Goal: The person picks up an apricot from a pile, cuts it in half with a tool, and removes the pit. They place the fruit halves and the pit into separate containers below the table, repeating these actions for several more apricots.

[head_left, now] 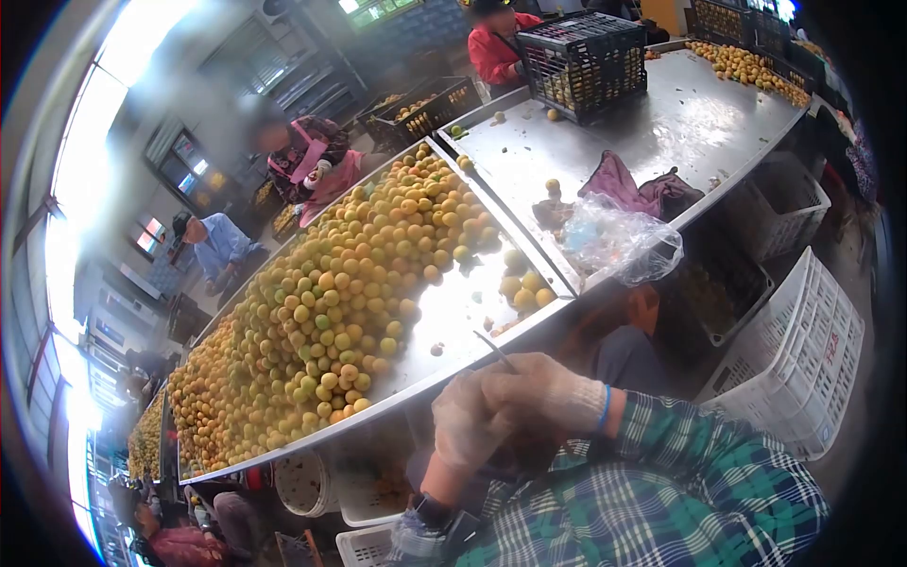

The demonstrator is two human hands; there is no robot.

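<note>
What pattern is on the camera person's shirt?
The shirt is plaid, green and dark with white lines, best seen in the head view.

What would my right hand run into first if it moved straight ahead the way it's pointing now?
Your right hand would likely meet your left hand first, since they overlap in view; the fruit table looks farther on, though depth is unclear.

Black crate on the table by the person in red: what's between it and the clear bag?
Head view: bare tabletop beside the black crate, then the purple cloth next to the clear bag.
</note>
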